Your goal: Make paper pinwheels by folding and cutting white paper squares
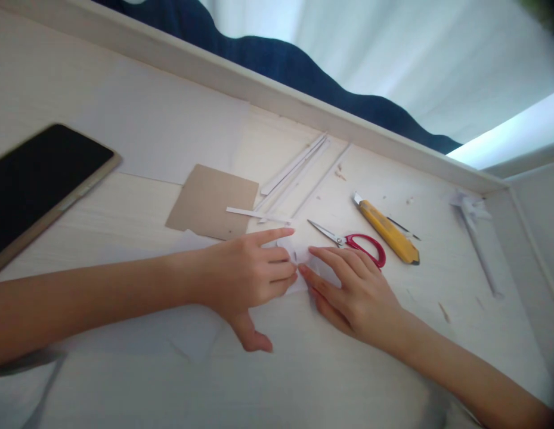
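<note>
My left hand [254, 271] lies palm down over a small piece of white paper [286, 244], thumb and index finger spread wide. Its other fingertips press on that paper. From the right, my right hand [348, 286] meets the same paper with its fingers stretched and slightly apart, the tips near a small dark curl or mark. Both hands hide much of the piece. Just beyond my right fingers lie red-handled scissors [366, 245], blades pointing left. Thin white paper strips [294, 170] lie beyond my left hand, one crossing a brown cardboard square [214, 199].
A yellow utility knife [386, 231] lies right of the scissors, beside a thin dark pointed tool [404, 228]. A black-screened phone [44, 179] lies at left, near a large white sheet [169, 125]. A rolled paper stick [477, 250] is at far right. A raised rim [277, 83] borders the table.
</note>
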Tool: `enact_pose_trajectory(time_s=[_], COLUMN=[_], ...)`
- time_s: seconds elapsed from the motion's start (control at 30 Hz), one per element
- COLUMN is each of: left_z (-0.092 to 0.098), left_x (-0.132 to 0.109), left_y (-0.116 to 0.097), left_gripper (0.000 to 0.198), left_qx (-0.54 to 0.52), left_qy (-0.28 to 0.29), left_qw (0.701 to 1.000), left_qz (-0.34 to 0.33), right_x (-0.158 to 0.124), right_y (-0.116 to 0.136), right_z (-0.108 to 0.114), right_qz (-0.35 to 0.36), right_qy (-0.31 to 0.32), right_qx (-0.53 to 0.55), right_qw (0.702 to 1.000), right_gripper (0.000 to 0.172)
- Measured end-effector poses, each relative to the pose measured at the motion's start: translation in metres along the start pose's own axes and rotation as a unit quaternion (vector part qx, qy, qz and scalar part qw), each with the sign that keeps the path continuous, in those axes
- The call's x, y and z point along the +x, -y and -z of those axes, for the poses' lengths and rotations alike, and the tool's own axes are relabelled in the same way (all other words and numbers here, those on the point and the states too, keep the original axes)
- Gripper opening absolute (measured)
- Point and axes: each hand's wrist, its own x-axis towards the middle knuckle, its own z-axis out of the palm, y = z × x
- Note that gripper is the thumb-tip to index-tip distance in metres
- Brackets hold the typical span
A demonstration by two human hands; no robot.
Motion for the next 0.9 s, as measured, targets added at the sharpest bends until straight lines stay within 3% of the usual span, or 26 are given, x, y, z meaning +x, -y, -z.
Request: enact_pose_trajectory(time_s=[0.07, 0.17, 0.4, 0.5, 0.6, 0.7, 0.9], left_z=[0.004, 0.012, 0.033, 0.039, 0.042, 0.042, 0.045], left_x=[0.002, 0.007, 0.029, 0.044, 0.060, 0.075, 0.103], left_y=[0.001, 0.003, 0.003, 0.005, 0.009, 0.012, 0.010], left_gripper=[0.051, 0.030, 0.021, 0.027, 0.023, 0.019, 0.019], left_qx=[-0.026, -0.055, -0.078, -0.072, -0.064, -0.049, 0.005], left_qy=[0.022, 0.050, 0.096, 0.170, 0.241, 0.308, 0.421], left_qw=[0.999, 0.997, 0.985, 0.963, 0.937, 0.916, 0.870], left_qz=[-0.016, 0.014, 0.118, 0.196, 0.243, 0.253, 0.256], right_x=[0.004, 0.011, 0.023, 0.022, 0.017, 0.012, 0.007], right_y=[-0.002, -0.004, -0.009, -0.011, -0.009, -0.006, -0.002], right_z=[0.006, 0.015, 0.031, 0.033, 0.030, 0.024, 0.013], right_qz=[0.000, 0.003, 0.002, 0.010, -0.007, -0.017, -0.006], right_qy=[0.027, 0.071, 0.120, 0.111, 0.090, 0.068, 0.010], right_qx=[0.024, 0.052, 0.071, 0.063, 0.044, 0.023, -0.019], right_qw=[0.999, 0.996, 0.990, 0.992, 0.995, 0.997, 1.000], right_gripper=[0.031, 0.030, 0.029, 0.034, 0.051, 0.065, 0.068])
